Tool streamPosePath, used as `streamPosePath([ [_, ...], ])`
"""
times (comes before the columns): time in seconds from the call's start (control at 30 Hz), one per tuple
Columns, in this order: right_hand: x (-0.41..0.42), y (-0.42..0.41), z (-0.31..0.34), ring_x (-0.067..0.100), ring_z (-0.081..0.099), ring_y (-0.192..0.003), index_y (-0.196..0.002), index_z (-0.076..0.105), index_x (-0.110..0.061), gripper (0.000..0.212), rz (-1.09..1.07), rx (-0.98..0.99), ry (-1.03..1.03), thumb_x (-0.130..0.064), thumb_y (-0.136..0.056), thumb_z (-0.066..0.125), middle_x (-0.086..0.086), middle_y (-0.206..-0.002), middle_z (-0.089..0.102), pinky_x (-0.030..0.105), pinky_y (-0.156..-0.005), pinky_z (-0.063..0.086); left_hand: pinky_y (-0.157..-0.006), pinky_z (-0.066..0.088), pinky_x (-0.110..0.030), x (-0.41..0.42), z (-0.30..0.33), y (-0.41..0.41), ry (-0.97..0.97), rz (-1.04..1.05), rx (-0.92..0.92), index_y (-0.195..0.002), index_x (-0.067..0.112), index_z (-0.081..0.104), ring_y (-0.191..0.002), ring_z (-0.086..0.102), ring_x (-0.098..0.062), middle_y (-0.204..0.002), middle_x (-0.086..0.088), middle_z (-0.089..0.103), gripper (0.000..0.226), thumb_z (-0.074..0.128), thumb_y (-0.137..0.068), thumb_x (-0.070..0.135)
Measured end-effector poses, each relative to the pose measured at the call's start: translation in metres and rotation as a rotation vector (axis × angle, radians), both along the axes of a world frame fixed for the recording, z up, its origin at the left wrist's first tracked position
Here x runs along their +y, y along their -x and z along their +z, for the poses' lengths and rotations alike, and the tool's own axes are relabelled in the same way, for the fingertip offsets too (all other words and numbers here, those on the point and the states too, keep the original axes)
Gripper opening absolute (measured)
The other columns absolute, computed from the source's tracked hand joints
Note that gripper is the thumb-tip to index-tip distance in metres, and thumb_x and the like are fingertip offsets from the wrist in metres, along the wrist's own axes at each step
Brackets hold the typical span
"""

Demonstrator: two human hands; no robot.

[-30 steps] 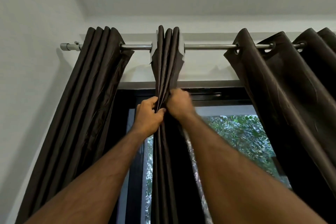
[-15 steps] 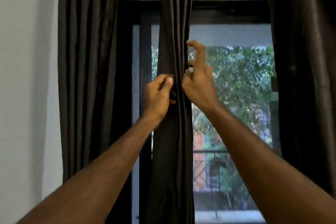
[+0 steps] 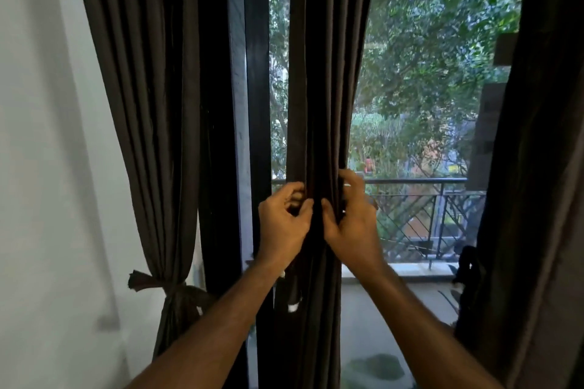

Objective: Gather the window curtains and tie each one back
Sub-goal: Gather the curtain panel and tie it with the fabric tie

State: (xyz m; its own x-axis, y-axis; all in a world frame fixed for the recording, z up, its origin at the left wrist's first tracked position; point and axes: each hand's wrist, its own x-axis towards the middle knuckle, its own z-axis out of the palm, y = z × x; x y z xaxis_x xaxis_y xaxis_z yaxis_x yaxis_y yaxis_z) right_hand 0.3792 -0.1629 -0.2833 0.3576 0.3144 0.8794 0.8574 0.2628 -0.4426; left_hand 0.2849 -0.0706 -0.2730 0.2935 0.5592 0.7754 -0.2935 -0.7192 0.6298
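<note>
- Right now we have the middle curtain (image 3: 325, 88) bunched into a narrow column in front of the window (image 3: 426, 88), hanging straight between the two side curtains.
- Our left hand (image 3: 282, 221) curls its fingers round the left side of the bunch, and our right hand (image 3: 350, 218) pinches the folds from the right; both are closed on the cloth, thumbs nearly meeting at the front.
- We judge the cloth soft, light and a bit slippery, so the pleats may slide loose unless we squeeze the whole bunch; the best hold looks to be where our hands are, or slightly lower, at tie height.
- A dark strip with a pale tip (image 3: 293, 300) dangles just below our left wrist; it may be the tie, though we cannot tell for sure.
- Half a second ago our right fingers were spread open higher up the curtain; since then both hands have come down and closed in.
- The left curtain (image 3: 151, 104) is already cinched by a knotted tie (image 3: 172, 289) near the white wall (image 3: 41, 167).
- The right curtain (image 3: 537, 167) hangs at the right edge, and a balcony railing (image 3: 442, 181) shows far outside.
</note>
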Motion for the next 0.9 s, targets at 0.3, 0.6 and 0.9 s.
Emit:
streamPosePath([
  [0.3,0.001,0.026,-0.021,0.021,0.05,-0.106,-0.131,0.058,-0.016,0.053,-0.485,-0.071,-0.101,-0.029,-0.085,0.081,0.009,-0.129,0.04,0.042,-0.081,0.056,-0.07,0.055,-0.014,0.012,0.001,0.018,-0.036,0.109,-0.038,-0.099,0.01,0.074,-0.078,0.069,-0.005,-0.083,0.009,0.07,0.009,0.074,-0.09,0.011],
  [0.6,0.017,0.045,-0.04,0.027,0.058,-0.08,-0.096,0.073,-0.008,0.008,-0.558,-0.056,-0.138,-0.005,-0.089,0.071,0.006,-0.087,0.068,0.032,-0.072,0.046,-0.072,0.052,-0.011,0.035,-0.01,0.044,0.001,-0.034,0.008,-0.094,0.012,0.075,-0.077,0.069,-0.002,-0.081,0.009,0.072,0.014,0.076,-0.086,0.001],
  [0.9,0.027,0.077,-0.056,0.002,0.054,-0.088,-0.126,0.068,-0.005,0.031,-0.419,-0.015,-0.138,0.0,-0.096,0.062,0.0,-0.105,0.057,0.008,-0.079,0.047,-0.072,0.056,-0.019,0.033,-0.019,0.057,0.018,-0.179,-0.03,-0.086,0.028,0.072,-0.077,0.073,-0.011,-0.079,0.007,0.074,0.024,0.077,-0.087,0.004],
])
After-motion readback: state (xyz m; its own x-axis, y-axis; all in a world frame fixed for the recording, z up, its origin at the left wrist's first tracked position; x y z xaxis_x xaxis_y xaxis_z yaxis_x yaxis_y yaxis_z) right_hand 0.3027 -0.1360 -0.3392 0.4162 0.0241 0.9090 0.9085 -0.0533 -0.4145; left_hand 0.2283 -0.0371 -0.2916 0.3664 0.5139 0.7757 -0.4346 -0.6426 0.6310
